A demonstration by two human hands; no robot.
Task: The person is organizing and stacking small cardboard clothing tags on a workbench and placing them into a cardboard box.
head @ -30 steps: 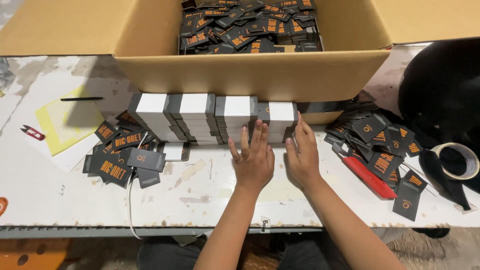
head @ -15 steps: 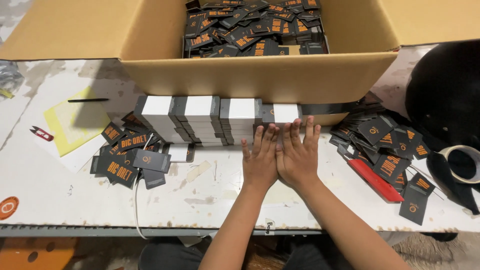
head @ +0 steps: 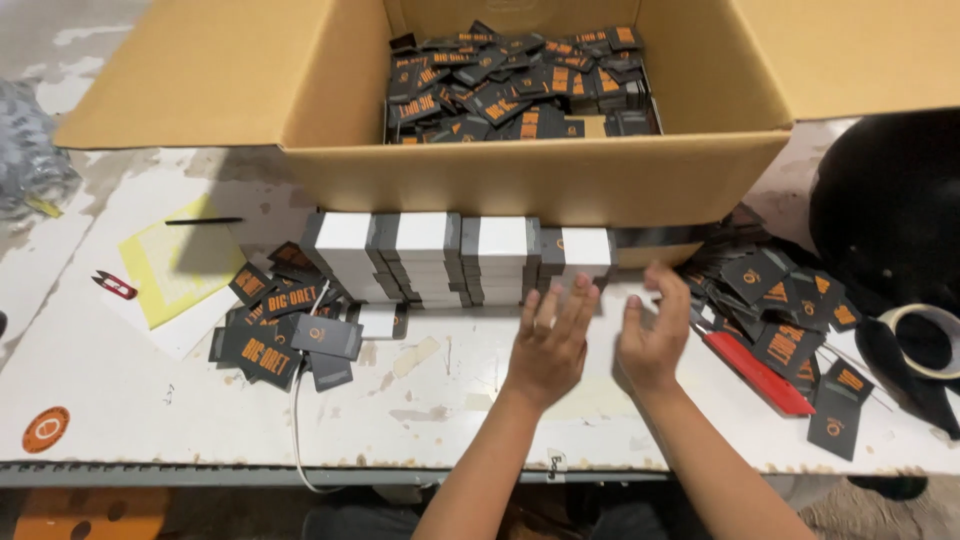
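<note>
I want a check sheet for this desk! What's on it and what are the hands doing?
Surface: worn white table, scuffed and stained.
Job's things: row of bundled black-and-white tag stacks set against the open brown cardboard box, which holds loose black tags with orange print.
Clutter: black tag piles at left and at right, yellow paper sheet, small red snips, red flat strip, tape roll, large black round object.
Hands: left hand flat, its fingers at the end stack; right hand blurred beside it.
Cables: thin white cord over the table edge.
Surroundings: nothing seen.
</note>
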